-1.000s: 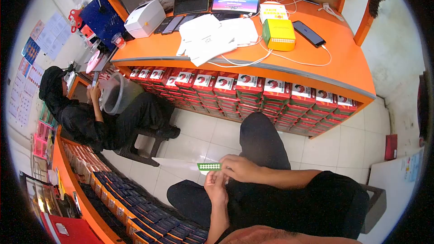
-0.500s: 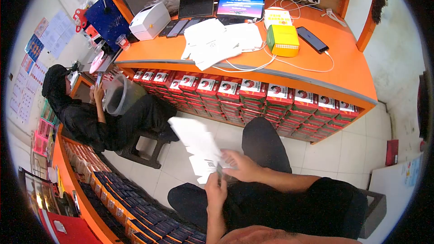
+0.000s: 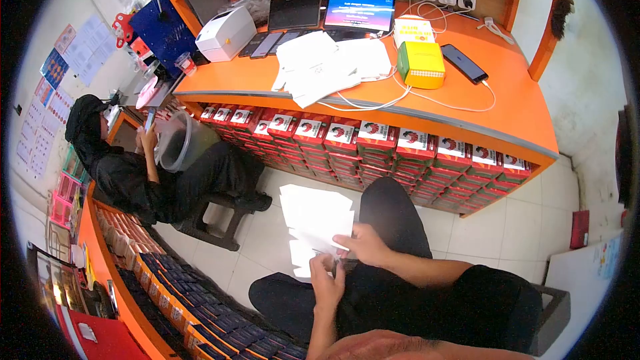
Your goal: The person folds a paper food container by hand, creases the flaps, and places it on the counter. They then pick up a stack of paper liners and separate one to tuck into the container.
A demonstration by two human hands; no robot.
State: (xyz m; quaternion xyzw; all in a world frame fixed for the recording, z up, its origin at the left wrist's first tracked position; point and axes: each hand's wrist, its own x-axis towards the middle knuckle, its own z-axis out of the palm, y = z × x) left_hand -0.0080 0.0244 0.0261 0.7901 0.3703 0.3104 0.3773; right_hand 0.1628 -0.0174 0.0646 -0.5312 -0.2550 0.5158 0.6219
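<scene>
A white die-cut card sheet (image 3: 313, 217), overexposed and with notched edges, is held over my lap. My right hand (image 3: 365, 245) is closed on its lower right edge, thumb on top. Just below and to the left, my left hand (image 3: 327, 280) is closed with bent fingers at the sheet's lower end. Between the hands shows a small dark item, too small to name. Both dark-clothed knees frame the sheet.
An orange desk (image 3: 507, 100) ahead bears white sheets (image 3: 320, 67), a yellow-green box (image 3: 423, 67), a phone (image 3: 465, 64) and a tablet (image 3: 360, 12). Red boxes (image 3: 377, 135) fill its shelf. A seated person (image 3: 127, 167) at the left holds a phone, beside a clear tub (image 3: 175, 140).
The white sheet has swung to the right and more upright, and its blur has lessened. My right hand has shifted slightly right, and my left hand has moved slightly right too.
</scene>
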